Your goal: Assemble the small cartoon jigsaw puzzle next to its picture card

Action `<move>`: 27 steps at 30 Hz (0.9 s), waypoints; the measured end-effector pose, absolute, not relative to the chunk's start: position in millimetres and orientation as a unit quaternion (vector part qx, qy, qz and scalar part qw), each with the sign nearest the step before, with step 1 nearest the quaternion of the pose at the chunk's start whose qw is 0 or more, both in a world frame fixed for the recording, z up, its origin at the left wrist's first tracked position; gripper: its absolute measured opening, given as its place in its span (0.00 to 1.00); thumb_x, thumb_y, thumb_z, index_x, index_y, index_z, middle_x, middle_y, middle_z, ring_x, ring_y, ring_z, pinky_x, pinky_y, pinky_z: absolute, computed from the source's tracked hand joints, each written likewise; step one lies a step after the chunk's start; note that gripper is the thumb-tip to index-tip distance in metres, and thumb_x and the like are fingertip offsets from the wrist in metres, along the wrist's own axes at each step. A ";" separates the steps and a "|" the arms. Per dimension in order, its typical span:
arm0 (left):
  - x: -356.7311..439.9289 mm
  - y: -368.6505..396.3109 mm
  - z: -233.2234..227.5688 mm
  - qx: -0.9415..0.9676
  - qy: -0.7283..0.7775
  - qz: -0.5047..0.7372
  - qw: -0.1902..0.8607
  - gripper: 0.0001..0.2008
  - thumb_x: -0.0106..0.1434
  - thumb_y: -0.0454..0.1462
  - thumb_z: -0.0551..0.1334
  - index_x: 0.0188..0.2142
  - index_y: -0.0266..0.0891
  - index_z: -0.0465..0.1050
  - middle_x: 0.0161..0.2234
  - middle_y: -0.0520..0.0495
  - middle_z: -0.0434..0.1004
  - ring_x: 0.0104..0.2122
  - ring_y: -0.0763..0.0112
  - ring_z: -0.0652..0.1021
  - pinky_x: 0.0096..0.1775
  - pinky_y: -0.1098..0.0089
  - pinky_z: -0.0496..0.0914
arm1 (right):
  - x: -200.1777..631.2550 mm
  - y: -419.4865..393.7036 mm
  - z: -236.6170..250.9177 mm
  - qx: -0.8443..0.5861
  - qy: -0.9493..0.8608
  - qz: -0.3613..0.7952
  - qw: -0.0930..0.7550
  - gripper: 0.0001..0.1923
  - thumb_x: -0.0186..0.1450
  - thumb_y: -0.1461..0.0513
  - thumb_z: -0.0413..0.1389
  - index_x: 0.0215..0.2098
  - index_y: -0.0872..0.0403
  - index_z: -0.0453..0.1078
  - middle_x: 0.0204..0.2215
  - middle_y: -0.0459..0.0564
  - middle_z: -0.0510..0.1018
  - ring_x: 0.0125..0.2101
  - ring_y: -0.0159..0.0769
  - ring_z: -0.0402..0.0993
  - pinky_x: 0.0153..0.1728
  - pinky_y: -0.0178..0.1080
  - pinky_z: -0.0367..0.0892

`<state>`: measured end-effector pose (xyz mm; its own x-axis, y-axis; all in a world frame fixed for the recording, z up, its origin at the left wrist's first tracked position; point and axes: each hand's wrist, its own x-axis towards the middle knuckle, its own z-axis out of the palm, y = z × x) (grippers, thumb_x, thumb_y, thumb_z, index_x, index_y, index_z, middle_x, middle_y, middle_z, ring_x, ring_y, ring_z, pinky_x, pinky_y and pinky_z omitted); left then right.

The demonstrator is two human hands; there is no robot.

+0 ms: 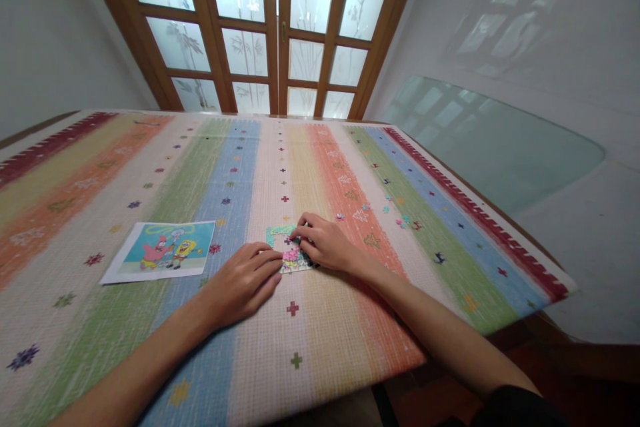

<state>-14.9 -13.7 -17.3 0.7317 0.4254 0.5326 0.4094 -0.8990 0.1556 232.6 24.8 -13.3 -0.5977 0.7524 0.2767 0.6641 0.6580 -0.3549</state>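
A small, partly assembled jigsaw puzzle (291, 257) lies on the striped tablecloth, with teal pieces along its far edge and pink ones nearer me. An opening inside it shows the cloth underneath. My left hand (244, 281) rests at the puzzle's left side, fingers stretched out and their tips on its lower left edge. Over the right side is my right hand (324, 240), thumb and forefinger pinched together above the opening. A puzzle piece seems to be between those fingertips, mostly hidden. The right fingers also cover part of the puzzle's right edge.
Loose puzzle pieces (406, 221) are scattered on the right of the tablecloth (265, 360). A printed cartoon picture (167, 248) lies flat left of my left hand. Beyond the table stands a wooden door with glass panes (243, 52); white walls flank it.
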 end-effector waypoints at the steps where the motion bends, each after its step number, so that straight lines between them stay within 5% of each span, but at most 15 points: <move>1: -15.0 -13.7 -17.2 0.931 0.225 0.289 0.016 0.12 0.73 0.33 0.57 0.50 0.36 0.77 0.45 0.41 0.82 0.47 0.57 0.77 0.50 0.55 0.75 | 232.6 24.7 -13.3 -0.399 -0.887 0.108 0.204 0.13 0.69 0.68 0.52 0.45 0.54 0.78 0.41 0.54 0.75 0.41 0.40 0.71 0.42 0.40 0.66; 17: -16.2 -12.3 -20.0 0.930 0.218 0.296 0.018 0.11 0.73 0.33 0.57 0.50 0.37 0.77 0.46 0.42 0.81 0.47 0.59 0.77 0.50 0.56 0.74 | 251.2 32.6 -3.2 -0.431 -0.870 0.108 0.216 0.13 0.66 0.69 0.53 0.43 0.53 0.77 0.42 0.53 0.76 0.40 0.38 0.72 0.43 0.40 0.67; 27: -15.7 -13.0 -16.9 0.927 0.211 0.310 0.002 0.11 0.73 0.33 0.57 0.51 0.37 0.75 0.45 0.43 0.82 0.46 0.59 0.77 0.49 0.57 0.75 | 345.4 60.8 18.8 -0.605 -0.779 0.021 0.164 0.12 0.65 0.66 0.56 0.43 0.54 0.80 0.39 0.54 0.80 0.37 0.40 0.76 0.39 0.39 0.65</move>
